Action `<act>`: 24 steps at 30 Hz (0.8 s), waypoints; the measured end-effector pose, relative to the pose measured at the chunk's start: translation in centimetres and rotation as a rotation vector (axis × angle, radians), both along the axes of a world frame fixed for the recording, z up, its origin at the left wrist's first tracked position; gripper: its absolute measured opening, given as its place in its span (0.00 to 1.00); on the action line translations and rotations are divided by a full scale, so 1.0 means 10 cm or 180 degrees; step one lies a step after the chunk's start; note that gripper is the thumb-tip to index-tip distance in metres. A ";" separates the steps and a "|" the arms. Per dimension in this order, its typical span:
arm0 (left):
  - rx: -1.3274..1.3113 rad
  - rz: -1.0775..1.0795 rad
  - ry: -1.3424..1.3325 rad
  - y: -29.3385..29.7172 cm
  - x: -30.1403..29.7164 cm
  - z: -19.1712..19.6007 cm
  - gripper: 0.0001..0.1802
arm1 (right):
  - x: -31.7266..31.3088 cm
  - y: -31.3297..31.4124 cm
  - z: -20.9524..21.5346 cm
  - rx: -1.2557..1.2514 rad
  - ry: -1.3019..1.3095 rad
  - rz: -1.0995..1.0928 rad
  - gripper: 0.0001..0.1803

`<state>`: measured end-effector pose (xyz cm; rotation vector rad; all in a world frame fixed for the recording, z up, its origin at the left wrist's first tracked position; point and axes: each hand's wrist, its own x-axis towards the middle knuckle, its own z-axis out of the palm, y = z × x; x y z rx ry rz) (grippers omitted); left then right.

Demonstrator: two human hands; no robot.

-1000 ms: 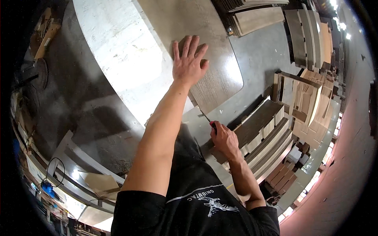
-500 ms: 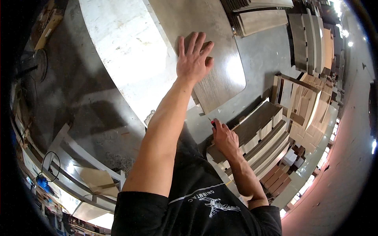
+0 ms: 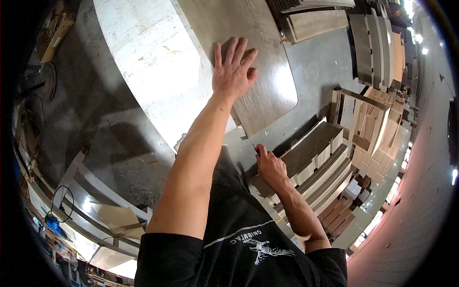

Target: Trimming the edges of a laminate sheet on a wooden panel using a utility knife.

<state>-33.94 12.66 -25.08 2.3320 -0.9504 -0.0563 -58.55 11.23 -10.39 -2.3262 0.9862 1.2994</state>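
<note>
My left hand lies flat with its fingers spread on a brown wood-grain board with a rounded corner. The board rests along the right side of a white worktable. To the right of the board's near end, my right hand is closed round a slim hand tool with a red and black handle. A thin metal shaft or blade points from it toward the board's near corner. Whether the tip touches the board I cannot tell, and most of the handle is hidden in my fist.
Stacked boards and panels stand on the floor close to my right arm. Beyond them is a wooden frame. More panels are piled at the far right. At the lower left are pale frame pieces and a blue item with a black cable.
My right hand has shifted slightly left with the tool, and more of its thin metal part shows near the board's corner. My left hand stays on the board.
</note>
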 end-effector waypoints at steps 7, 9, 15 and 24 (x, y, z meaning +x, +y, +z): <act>-0.0020 0.0005 -0.0002 0.01 0.00 0.00 0.29 | -0.10 -0.03 -0.07 -0.0019 -0.0368 0.0162 0.18; -0.0023 -0.0004 0.0008 0.01 0.00 0.00 0.29 | -0.11 -0.03 -0.09 -0.0002 -0.0442 0.0127 0.17; 0.0190 -0.0070 0.0068 0.04 0.01 0.00 0.31 | -0.04 -0.03 -0.12 0.0098 -0.0106 -0.0108 0.17; 0.0310 -0.0105 0.0082 0.03 0.01 0.02 0.31 | 0.01 -0.04 -0.17 0.0169 -0.0061 -0.0115 0.17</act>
